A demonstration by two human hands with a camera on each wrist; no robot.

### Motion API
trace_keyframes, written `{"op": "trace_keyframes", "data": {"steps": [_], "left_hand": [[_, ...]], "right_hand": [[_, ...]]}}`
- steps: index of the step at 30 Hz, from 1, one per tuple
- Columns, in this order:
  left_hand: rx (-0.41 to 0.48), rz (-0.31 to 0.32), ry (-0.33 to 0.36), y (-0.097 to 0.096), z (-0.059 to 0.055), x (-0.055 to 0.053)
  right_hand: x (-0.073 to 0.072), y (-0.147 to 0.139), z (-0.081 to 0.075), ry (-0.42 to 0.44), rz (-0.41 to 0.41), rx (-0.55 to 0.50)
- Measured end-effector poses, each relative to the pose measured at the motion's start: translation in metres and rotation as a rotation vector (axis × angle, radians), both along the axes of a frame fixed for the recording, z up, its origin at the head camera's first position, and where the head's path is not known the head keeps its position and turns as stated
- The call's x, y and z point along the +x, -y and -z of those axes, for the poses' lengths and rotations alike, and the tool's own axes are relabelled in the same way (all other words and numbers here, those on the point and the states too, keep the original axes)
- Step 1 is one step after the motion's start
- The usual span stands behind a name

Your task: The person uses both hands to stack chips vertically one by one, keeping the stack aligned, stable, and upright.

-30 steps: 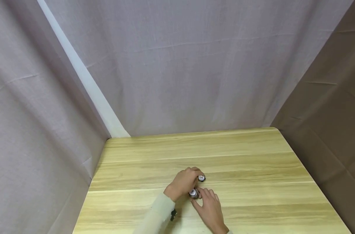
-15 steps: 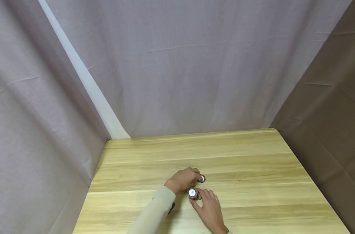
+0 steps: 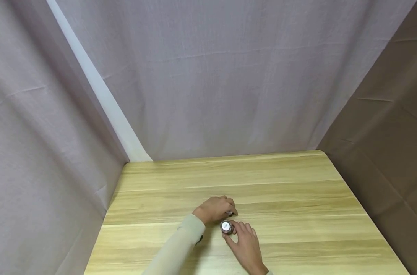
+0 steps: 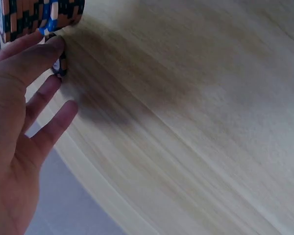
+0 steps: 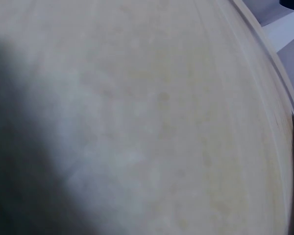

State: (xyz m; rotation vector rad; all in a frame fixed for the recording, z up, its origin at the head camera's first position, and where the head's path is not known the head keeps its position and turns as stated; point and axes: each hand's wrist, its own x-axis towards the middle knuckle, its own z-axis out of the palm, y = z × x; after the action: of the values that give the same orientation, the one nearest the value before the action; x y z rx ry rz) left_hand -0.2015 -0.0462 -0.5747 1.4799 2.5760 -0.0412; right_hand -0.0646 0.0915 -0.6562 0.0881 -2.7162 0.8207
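A stack of poker chips (image 3: 226,227) with a white-labelled top stands on the table, and my right hand (image 3: 245,243) grips its side between thumb and fingers. Just beyond it, my left hand (image 3: 215,209) pinches a poker chip (image 3: 229,212), mostly hidden under the fingers in the head view. In the left wrist view this single chip (image 4: 62,66) is tilted on edge between the thumb and fingers of the left hand (image 4: 14,112). Above it, the stack (image 4: 27,19) shows orange and dark edges with one blue chip.
The light wood table (image 3: 297,191) spreads around both hands. Grey curtains (image 3: 208,95) hang behind and to the left, a brown cloth (image 3: 387,126) on the right. The right wrist view is mostly blurred tabletop (image 5: 161,122).
My left hand has closed its fingers over the far chip and drawn it slightly left and nearer. The stack in my right hand has straightened, its top now facing up.
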Motion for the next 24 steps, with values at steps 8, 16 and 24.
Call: {"op": "trace_keyframes", "data": {"steps": [8,16,24], "left_hand": [[0.044,-0.016,0.028,0.012,-0.001,-0.001],[-0.017,-0.144,-0.111,0.038,0.009,0.002],[0.161,-0.224,-0.015,0.05,-0.004,0.017]], "right_hand": [[-0.002,-0.001,0.001,0.023,0.008,-0.01],[0.0,-0.001,0.003,0.091,-0.001,-0.039],[-0.001,-0.004,0.001,0.065,-0.011,-0.015]]}}
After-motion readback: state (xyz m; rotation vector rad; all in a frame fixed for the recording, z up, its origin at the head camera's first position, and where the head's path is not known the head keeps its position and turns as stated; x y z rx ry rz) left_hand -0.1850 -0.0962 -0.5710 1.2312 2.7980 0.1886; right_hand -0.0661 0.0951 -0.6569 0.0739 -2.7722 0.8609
